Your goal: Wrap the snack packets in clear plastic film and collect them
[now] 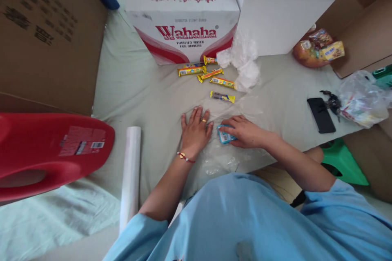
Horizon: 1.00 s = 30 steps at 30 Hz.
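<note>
My left hand [195,130] lies flat with fingers spread on a sheet of clear plastic film [226,159] spread over the pale green cloth. My right hand [243,131] rests beside it, fingers curled over a small blue packet [224,135] that lies on the film. Several yellow snack bars [222,96] are scattered just beyond my hands, the nearest one a hand's width away.
A roll of clear film [131,171] lies to my left, next to a red plastic tub [52,151]. A Wahaha water carton [183,28] and white boxes stand behind. Crumpled white plastic [245,63], a black phone [321,115], a snack bag [361,98] and a green stool [343,163] are on the right.
</note>
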{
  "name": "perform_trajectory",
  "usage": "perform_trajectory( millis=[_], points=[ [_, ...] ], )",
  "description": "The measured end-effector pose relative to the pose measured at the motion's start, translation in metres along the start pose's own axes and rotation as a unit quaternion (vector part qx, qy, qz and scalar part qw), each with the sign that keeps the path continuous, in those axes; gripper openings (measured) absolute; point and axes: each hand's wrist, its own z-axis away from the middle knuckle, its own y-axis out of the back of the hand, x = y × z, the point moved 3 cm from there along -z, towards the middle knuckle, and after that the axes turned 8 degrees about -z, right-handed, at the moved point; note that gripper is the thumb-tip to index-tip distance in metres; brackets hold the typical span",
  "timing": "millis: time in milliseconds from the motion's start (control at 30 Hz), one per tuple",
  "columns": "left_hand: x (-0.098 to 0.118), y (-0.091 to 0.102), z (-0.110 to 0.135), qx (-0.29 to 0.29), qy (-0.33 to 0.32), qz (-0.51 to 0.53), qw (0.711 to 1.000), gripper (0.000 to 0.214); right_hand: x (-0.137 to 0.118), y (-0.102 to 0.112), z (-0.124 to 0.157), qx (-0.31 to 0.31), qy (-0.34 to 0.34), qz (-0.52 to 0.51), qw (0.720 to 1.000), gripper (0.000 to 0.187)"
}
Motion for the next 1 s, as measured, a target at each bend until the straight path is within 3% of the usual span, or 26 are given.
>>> perform_trajectory(
  millis=[233, 500, 667, 767, 900, 933, 1000],
  points=[
    [0.0, -0.001, 0.0, 0.002, -0.003, 0.008, 1.0, 0.054, 0.013, 0.011, -0.003, 0.034, -0.017, -0.006, 0.999, 0.063],
    [-0.003, -0.002, -0.001, 0.016, -0.006, 0.016, 1.0, 0.051, 0.014, -0.001, 0.005, 0.061, -0.042, -0.005, 0.997, 0.059],
    [-0.011, -0.009, 0.0, 0.058, -0.004, 0.052, 0.997, 0.052, 0.012, 0.0, 0.055, 0.187, -0.038, -0.105, 0.976, 0.047],
    [-0.016, -0.006, 0.001, 0.142, 0.006, 0.077, 0.987, 0.047, 0.007, -0.012, 0.097, 0.214, -0.046, -0.165, 0.962, 0.034],
    [-0.015, 0.015, 0.014, 0.242, -0.031, 0.12, 0.962, 0.031, 0.0, -0.041, 0.141, 0.235, -0.07, -0.171, 0.954, 0.035],
    [-0.013, 0.021, 0.019, 0.237, -0.06, 0.147, 0.958, 0.03, 0.0, -0.048, 0.148, 0.24, -0.074, -0.17, 0.953, 0.034],
    [-0.01, 0.03, 0.035, 0.174, -0.139, 0.208, 0.952, 0.031, 0.001, -0.06, 0.155, 0.25, -0.082, -0.167, 0.95, 0.027]
  ],
)
